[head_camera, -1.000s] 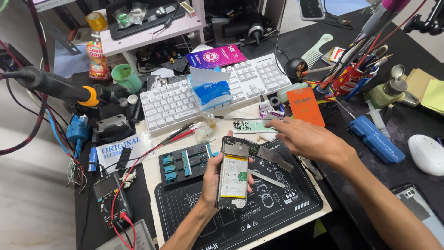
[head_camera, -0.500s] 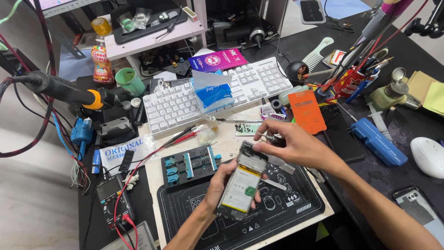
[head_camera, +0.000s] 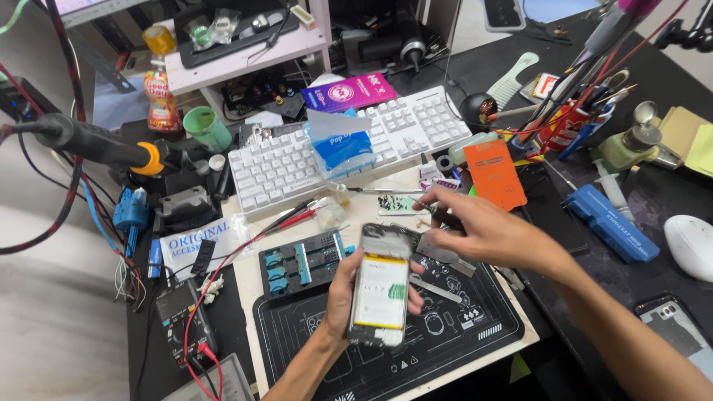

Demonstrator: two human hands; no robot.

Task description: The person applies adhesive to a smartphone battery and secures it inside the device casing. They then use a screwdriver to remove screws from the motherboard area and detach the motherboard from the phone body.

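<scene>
Black rubbery cable and a soldering iron (head_camera: 96, 141) with an orange collar sit far left, barrel-shaped handle, pointing right. Green plastic cup (head_camera: 207, 128) just behind it. White keyboard (head_camera: 349, 148), hard plastic keys, lies across the surface (head_camera: 653, 200) with a crumpled blue tissue pack (head_camera: 338, 145) on top. Blue-and-black slotted holder (head_camera: 304, 260) sits below the keyboard, beside the black work mat (head_camera: 453, 334), which is flat, matte, printed with white outlines.

Left hand (head_camera: 349, 293) is wrapped around an opened phone (head_camera: 380, 293), thumb on the left edge, fingers (head_camera: 414, 286) curled round the right edge; firm grip. Phone is held upright over the mat, back off, pale rectangular battery with a green patch showing, glossy film at the top end.

Right hand (head_camera: 483, 230) hovers just right of the phone's top end, over the mat's upper edge, fingers drawn together in a pinch; whether it holds something small cannot be told. Thin metal tweezers (head_camera: 379, 191) lie just beyond it.

Orange flat card-like box (head_camera: 494, 174) next, then a red cup of pens and tools (head_camera: 568, 122), a blue ribbed plastic case (head_camera: 613, 223), and a white rounded mouse (head_camera: 689, 245) at far right.
</scene>
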